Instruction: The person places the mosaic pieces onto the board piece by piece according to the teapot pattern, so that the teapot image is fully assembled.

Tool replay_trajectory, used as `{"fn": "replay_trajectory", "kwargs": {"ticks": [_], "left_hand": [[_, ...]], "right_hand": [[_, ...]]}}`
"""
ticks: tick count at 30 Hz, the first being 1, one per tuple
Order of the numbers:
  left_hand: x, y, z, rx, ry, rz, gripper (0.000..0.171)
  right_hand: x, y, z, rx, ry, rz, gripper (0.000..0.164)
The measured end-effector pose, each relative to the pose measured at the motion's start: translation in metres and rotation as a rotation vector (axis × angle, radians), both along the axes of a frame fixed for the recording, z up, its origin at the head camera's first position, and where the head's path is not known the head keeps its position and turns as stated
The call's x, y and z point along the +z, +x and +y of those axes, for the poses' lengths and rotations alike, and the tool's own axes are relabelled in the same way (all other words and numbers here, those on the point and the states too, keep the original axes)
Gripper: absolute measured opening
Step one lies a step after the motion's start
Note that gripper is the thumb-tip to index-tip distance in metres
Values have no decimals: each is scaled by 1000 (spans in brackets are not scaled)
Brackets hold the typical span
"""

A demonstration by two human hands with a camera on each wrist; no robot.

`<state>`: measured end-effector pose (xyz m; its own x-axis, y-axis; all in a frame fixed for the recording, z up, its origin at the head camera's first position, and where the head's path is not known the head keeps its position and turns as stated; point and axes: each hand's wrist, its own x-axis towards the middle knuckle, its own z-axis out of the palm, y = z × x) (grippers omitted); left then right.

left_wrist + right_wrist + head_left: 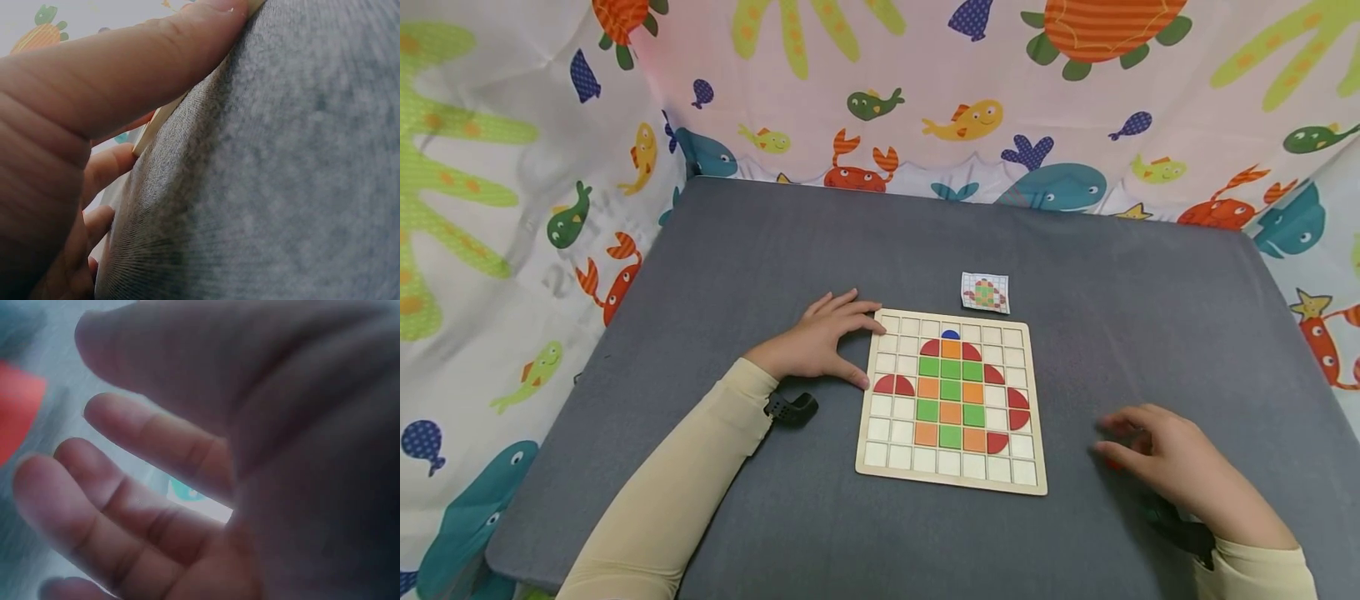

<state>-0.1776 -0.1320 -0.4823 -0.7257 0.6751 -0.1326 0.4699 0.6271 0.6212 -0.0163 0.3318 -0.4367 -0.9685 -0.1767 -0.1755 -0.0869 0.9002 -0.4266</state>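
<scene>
A square wooden board with a grid of cells lies on the grey table. Red quarter-round, green square, orange square and blue pieces fill part of the grid. My left hand rests at the board's upper left edge, with thumb and index fingertip against the rim and the other fingers spread on the table. Right of the board, my right hand hovers low with loosely bent fingers and nothing between them. A red piece lies just beyond its fingertips in the right wrist view; the hand mostly hides it from the head camera.
A small printed card showing a coloured pattern lies behind the board. The grey table extends around it. A curtain with sea animals hangs at the back and sides.
</scene>
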Motion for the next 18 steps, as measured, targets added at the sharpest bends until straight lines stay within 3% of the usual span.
{"fn": "replay_trajectory", "kwargs": {"ticks": [8,18], "left_hand": [[2,1,1,7,-7,-5,81],[3,1,2,14,-18,-6,81]], "right_hand": [[-7,15,16,-70,-2,-54,30],[-12,16,3,-77,-39,-49,21]]}}
